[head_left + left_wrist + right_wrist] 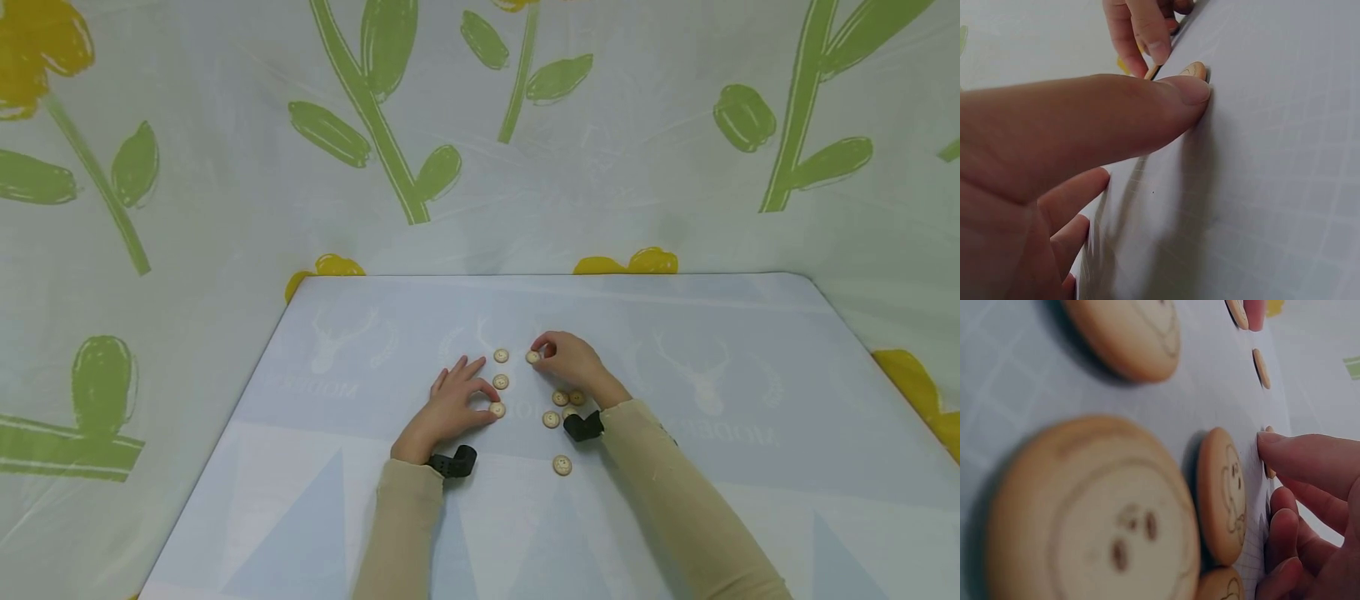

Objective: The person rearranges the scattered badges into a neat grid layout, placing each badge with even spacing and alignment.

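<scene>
My left hand (450,408) pinches a small round wooden disc (497,409) between thumb and index finger, its other fingers spread over the table. Past the left thumb tip (1191,90), that disc's printed edge (1194,69) shows in the left wrist view. Farther back, my right hand (572,360) pinches another wooden disc (532,357) by its edge. Two more discs, an upper one (501,356) and a lower one (500,382), line up above the left hand's disc. Close up in the right wrist view, a large pale disc (1094,512) bears a drawn face.
By the right wrist lies a loose cluster of several discs (551,419), partly hidden behind a black wrist camera (583,427). A single disc (562,465) lies nearer the front. The pale patterned tabletop (300,500) meets a flower-print curtain (225,167) at the back.
</scene>
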Action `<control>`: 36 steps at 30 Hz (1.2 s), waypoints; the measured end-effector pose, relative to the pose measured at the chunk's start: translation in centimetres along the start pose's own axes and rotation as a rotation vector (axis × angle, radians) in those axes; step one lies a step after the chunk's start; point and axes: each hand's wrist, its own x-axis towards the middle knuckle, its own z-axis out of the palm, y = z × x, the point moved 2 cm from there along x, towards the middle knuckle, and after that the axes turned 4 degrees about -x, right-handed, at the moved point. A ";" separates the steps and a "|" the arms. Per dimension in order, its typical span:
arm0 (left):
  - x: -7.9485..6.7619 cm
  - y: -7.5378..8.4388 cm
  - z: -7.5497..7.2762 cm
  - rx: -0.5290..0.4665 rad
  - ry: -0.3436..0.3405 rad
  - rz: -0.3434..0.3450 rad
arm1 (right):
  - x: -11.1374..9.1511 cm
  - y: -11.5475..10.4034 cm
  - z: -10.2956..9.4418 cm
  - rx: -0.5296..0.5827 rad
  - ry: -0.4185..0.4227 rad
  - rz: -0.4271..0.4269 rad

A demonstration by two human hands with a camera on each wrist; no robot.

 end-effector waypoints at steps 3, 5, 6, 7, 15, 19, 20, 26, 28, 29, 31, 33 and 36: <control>0.0 -0.1 0.0 0.004 0.001 -0.002 | 0.0 0.0 0.0 -0.004 0.002 0.001; 0.0 -0.1 0.0 0.001 0.001 0.000 | 0.0 0.0 0.0 -0.004 0.002 0.004; 0.0 -0.1 0.0 0.000 0.002 0.002 | 0.0 -0.1 0.0 -0.002 0.003 0.004; 0.0 -0.1 0.0 -0.002 0.003 0.004 | 0.0 -0.1 0.1 -0.001 0.003 0.004; 0.0 -0.1 0.0 -0.003 0.002 0.009 | 0.1 0.1 0.2 0.002 0.017 0.001; 0.0 -0.1 0.0 0.002 0.001 0.007 | 0.1 0.1 0.2 -0.006 0.018 -0.001; 0.0 -0.1 0.0 0.002 0.002 0.009 | 0.1 0.0 0.2 -0.007 0.017 0.000; 0.1 -0.1 -0.1 -0.005 0.003 0.016 | 0.2 -0.1 0.2 -0.019 0.012 0.004; 0.1 -0.1 -0.1 -0.006 0.002 0.015 | 0.1 -0.1 0.2 -0.022 0.012 0.003; 0.1 -0.1 -0.1 -0.007 0.000 0.015 | 0.1 -0.1 0.2 -0.023 0.011 0.003; 0.0 -0.1 -0.1 -0.009 -0.001 0.013 | 0.1 -0.1 0.2 -0.026 0.010 -0.002; 0.0 -0.1 -0.1 -0.012 -0.002 0.012 | 0.1 -0.1 0.2 -0.027 0.011 -0.006; 0.0 -0.1 -0.1 -0.010 -0.004 0.010 | 0.1 -0.1 0.2 -0.031 0.010 -0.011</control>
